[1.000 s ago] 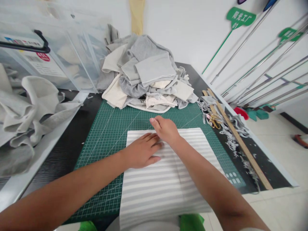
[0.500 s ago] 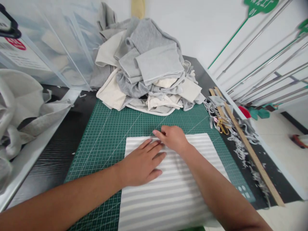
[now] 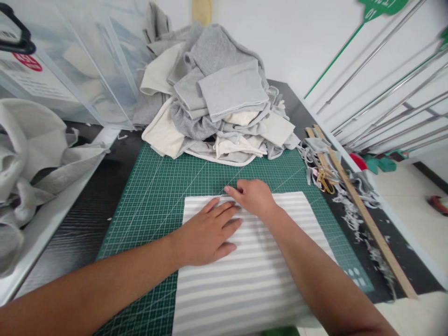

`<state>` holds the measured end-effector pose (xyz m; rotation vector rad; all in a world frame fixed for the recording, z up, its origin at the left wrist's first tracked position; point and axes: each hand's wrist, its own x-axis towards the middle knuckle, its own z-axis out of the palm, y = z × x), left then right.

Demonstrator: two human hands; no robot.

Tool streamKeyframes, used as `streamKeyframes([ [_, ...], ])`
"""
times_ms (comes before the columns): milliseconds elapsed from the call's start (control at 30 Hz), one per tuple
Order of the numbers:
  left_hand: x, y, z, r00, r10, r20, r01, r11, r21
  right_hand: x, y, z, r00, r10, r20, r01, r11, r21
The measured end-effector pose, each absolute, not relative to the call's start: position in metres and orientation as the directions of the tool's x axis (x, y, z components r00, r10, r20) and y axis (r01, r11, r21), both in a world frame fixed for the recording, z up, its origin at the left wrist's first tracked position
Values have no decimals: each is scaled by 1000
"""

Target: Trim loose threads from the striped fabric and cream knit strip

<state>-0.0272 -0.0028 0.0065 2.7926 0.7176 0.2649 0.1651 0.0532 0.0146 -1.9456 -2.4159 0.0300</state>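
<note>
A piece of grey-and-white striped fabric (image 3: 241, 289) lies flat on a green cutting mat (image 3: 140, 186). Palm down and fingers spread, my left hand (image 3: 206, 233) rests on the fabric near its far edge. Just to its right, my right hand (image 3: 254, 198) is closed at that far edge, with the thumb pointing left and the other fingers curled under. The fabric's edge looks slightly raised by the thumb; the right fingertips are hidden. The two hands are close together, the right one a little farther from me.
A heap of grey and cream cloth pieces (image 3: 224, 88) covers the mat's back. On the right are wooden strips (image 3: 364, 210), gold-handled scissors (image 3: 325, 181) and scraps (image 3: 350, 214). Clear plastic bins (image 3: 87, 60) stand at left, near more cloth (image 3: 35, 144). Metal rods (image 3: 371, 56) lean at right.
The view has shifted slightly. Both hands stay in nearly the same place on the fabric, and their poses look the same.
</note>
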Motion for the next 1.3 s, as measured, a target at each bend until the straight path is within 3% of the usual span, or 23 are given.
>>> streamKeyframes([
  [900, -27, -2, 6, 871, 478, 113, 436, -859, 267, 154, 53, 23, -240, 971, 4, 969, 239, 63],
  [1300, -27, -2, 7, 869, 484, 101, 444, -853, 273, 157, 54, 18, -232, 973, 19, 973, 232, -20],
])
